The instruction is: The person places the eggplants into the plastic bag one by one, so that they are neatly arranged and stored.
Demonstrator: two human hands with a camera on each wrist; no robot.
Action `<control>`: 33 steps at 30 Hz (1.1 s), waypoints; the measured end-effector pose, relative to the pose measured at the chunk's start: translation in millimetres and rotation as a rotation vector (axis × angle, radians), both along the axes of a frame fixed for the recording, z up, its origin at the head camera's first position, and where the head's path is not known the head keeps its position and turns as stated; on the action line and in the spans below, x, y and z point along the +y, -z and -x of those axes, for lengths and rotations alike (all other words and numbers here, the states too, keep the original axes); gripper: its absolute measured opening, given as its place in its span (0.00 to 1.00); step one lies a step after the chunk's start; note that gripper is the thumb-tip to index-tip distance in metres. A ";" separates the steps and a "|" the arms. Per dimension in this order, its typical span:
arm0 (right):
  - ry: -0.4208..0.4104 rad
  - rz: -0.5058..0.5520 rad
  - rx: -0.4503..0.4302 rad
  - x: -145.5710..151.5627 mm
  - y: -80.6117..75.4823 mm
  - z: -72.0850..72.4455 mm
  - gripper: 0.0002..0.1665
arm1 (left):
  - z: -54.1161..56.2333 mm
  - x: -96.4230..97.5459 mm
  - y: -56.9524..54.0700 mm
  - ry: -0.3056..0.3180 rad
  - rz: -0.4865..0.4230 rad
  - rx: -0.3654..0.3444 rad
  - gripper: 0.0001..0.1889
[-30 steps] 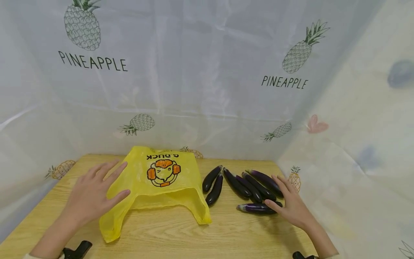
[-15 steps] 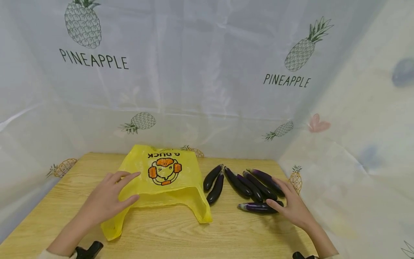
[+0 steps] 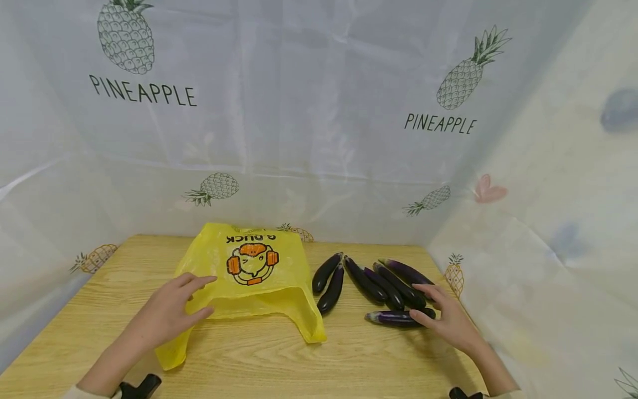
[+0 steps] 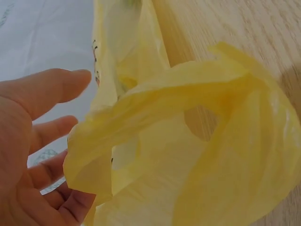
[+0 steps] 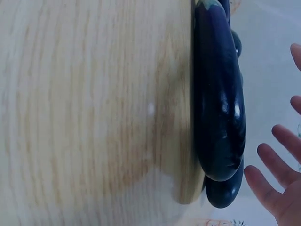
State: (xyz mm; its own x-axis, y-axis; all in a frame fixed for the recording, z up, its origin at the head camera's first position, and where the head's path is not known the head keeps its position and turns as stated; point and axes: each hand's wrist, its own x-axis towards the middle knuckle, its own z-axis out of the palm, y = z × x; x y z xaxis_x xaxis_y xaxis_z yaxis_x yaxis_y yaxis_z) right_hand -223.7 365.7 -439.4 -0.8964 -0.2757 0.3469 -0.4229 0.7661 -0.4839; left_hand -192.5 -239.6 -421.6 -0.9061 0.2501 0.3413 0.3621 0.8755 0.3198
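A yellow plastic bag (image 3: 294,260) with a duck print lies flat at the middle left of the head view, its handles towards me. Above its left handle is my left hand (image 3: 166,310), fingers apart and loosely bent. In the left wrist view the bag's handle (image 4: 235,165) stands up loosely beside my fingers, and nothing is pinched. On the right, my right hand (image 3: 451,321) hovers by the right end of the nearest eggplant (image 3: 394,318). The right wrist view has those fingers spread beside the eggplant (image 5: 218,94), with a gap between.
Several more eggplants (image 3: 366,282) lie behind the nearest one, two of them (image 3: 331,291) close to the bag's right edge. A wooden table (image 3: 279,366) carries everything. Pineapple-printed white sheeting (image 3: 309,138) stands along its back and sides.
My left hand has moved right and nearer to me, over the bag's left side. My right hand's upper fingers have drawn in slightly. Bag and eggplants have stayed put.
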 end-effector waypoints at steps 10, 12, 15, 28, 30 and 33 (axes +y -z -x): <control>-0.020 0.043 -0.040 3.9 6.7 1.7 0.35 | 0.1 0.6 0.5 0.021 0.011 0.007 0.34; -0.023 0.045 -0.042 4.5 6.9 1.7 0.35 | 0.0 0.7 0.5 0.026 0.011 0.005 0.33; -0.025 0.046 -0.040 5.1 7.0 1.5 0.35 | 0.1 0.2 1.2 0.037 0.009 0.010 0.30; -0.006 0.024 -0.050 9.1 10.5 1.6 0.36 | 1.5 -1.8 6.8 0.112 -0.018 0.051 0.18; -0.004 0.020 -0.054 10.4 11.6 1.5 0.36 | 1.7 -1.5 6.6 0.106 -0.021 0.034 0.18; -0.007 0.019 -0.062 12.2 13.2 1.0 0.36 | 2.0 -1.3 6.5 0.105 -0.023 0.029 0.18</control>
State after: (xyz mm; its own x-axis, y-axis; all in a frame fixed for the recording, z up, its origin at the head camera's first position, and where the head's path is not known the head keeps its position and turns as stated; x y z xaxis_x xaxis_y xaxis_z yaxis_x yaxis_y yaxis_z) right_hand -224.7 377.9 -452.5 -0.9144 -0.2762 0.2960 -0.3972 0.7534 -0.5240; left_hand -194.5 -240.8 -428.0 -0.8651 0.3351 0.3734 0.4609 0.8248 0.3276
